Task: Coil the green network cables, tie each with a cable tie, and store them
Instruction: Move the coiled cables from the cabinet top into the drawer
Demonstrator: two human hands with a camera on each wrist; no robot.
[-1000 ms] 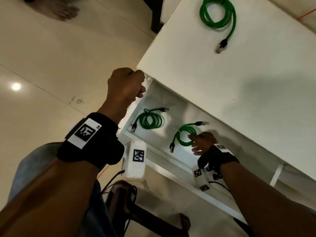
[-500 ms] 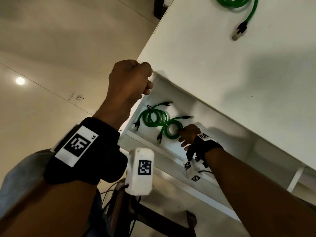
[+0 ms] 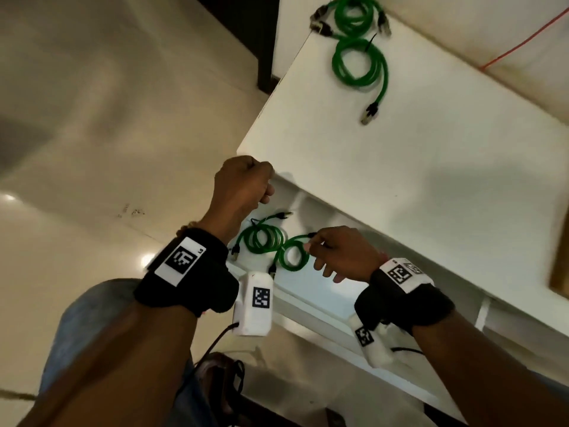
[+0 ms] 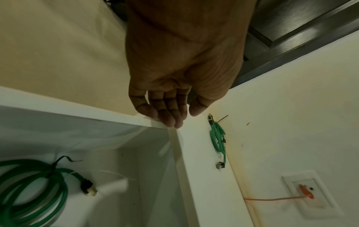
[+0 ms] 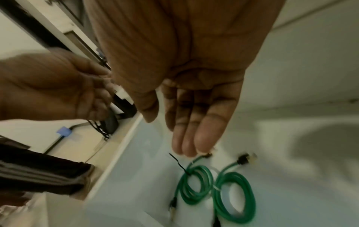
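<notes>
- Head view: the left hand sits at the near left corner of the white desk top, its fingers curled around the top edge of the open drawer just below that corner.
- Left wrist view: the fingertips of that hand hook over the drawer's thin white edge.
- Head view: the right hand hangs above the drawer with fingers loosely bent and holding nothing; whether a fingertip touches the cable below it I cannot tell.
- Right wrist view: the fingers are nearly straight and apart from the coils beneath them.
- Inside the drawer lie two coiled green cables side by side and touching: the left coil with a black tie sticking up, and the right coil bound with a pale tie.
- On the desk top, far from the hands, lies a third coil with one plug end trailing toward the near side, and a fourth coil at the far edge touches it.
- An orange cable runs along the wall to a wall socket.
</notes>
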